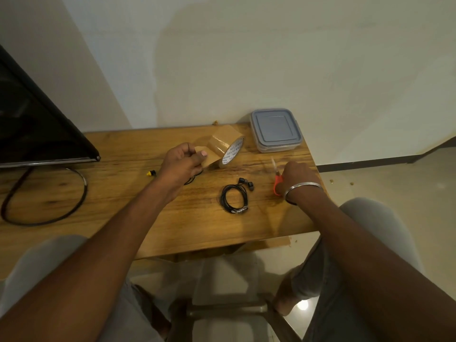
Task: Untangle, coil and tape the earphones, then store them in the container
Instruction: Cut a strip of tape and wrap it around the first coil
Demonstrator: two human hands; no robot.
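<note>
Take the brown tape roll (225, 150) as your landmark: it stands tipped on the wooden table (123, 193), and your left hand (181, 164) is just to its left, fingers pinched together on the free end of the tape, which runs from the roll into your grip. In front of the roll, nearer to you, lie the coiled earphones (234, 197) — a black loop with the two earbuds resting at its far edge and what looks like a small clear band at its near edge, though that is too small to be sure of. A second bit of black cable peeks out from under your left hand; how much is there cannot be told. To the right of the roll your right hand (297, 177) is closed over the red-handled scissors (277, 180), blades pointing away from you. Beyond the roll and to its right sits the lidded container (275, 130), still shut. The cable is light, thin and springy, so a coil will likely try to open — hold it across the bundled strands, not by the buds or the plug.
</note>
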